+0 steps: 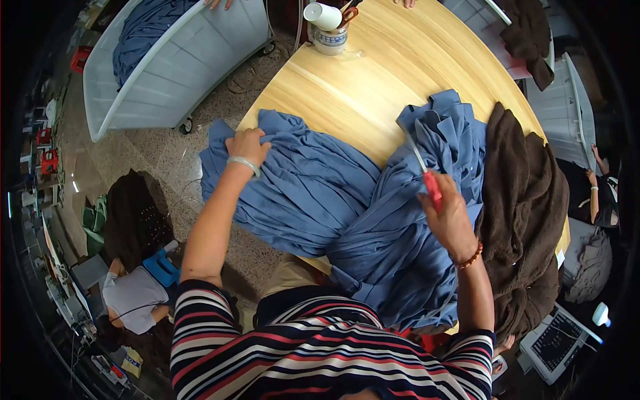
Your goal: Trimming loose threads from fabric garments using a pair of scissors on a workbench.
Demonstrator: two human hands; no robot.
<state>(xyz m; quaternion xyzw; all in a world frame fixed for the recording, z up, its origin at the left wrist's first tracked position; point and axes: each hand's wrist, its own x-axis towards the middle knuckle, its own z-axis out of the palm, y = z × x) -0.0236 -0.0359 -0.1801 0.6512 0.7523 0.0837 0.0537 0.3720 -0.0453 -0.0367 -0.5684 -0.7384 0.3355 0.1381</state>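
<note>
A long heap of blue cloth (303, 187) lies in folds across the near side of the wooden table (373, 73), its left part hanging past the edge. My left hand (248, 148) is closed on the bunched cloth at its left end, fingers bent into the folds. In my right hand (451, 213) is a red-handled tool (433, 190) with a long slim metal shaft; its exact kind is unclear. The shaft lies over the right-hand blue folds, pointing away from me. Whether its tip touches the cloth cannot be seen clearly.
Brown cloth (520, 220) is piled right of the blue heap. Farther back on the table stands a tool-filled jar (331, 42) with a white cup-like piece (323, 15). A wheeled grey bin (180, 73) holds blue cloth at the left. Other people work around the table.
</note>
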